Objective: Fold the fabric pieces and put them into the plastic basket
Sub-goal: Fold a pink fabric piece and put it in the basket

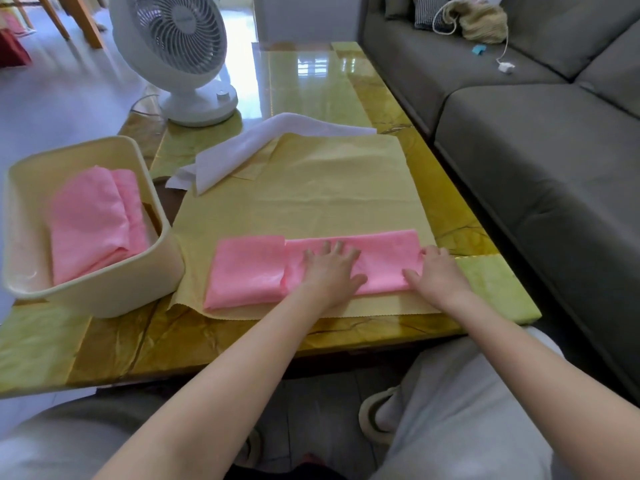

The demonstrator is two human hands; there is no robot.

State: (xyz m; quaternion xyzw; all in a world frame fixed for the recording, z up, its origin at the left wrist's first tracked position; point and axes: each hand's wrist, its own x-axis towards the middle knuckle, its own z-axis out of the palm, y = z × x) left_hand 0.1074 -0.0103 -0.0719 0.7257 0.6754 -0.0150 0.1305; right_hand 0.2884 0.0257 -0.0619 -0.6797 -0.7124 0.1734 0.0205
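Note:
A pink fabric piece (pixel 249 271) lies as a long folded strip on a yellow cloth (pixel 311 188), its left third doubled over. My left hand (pixel 329 268) presses flat on the strip's middle with fingers spread. My right hand (pixel 436 268) holds the strip's right end, thumb on top and fingers curled round the edge. A cream plastic basket (pixel 114 296) stands at the left with a folded pink piece (pixel 93 223) inside. A white fabric piece (pixel 242 150) lies crumpled behind the yellow cloth.
A white fan (pixel 183 57) stands at the table's far left corner. A grey sofa (pixel 540 161) runs along the right side of the glossy yellow table (pixel 485 271). My knees sit below the front edge.

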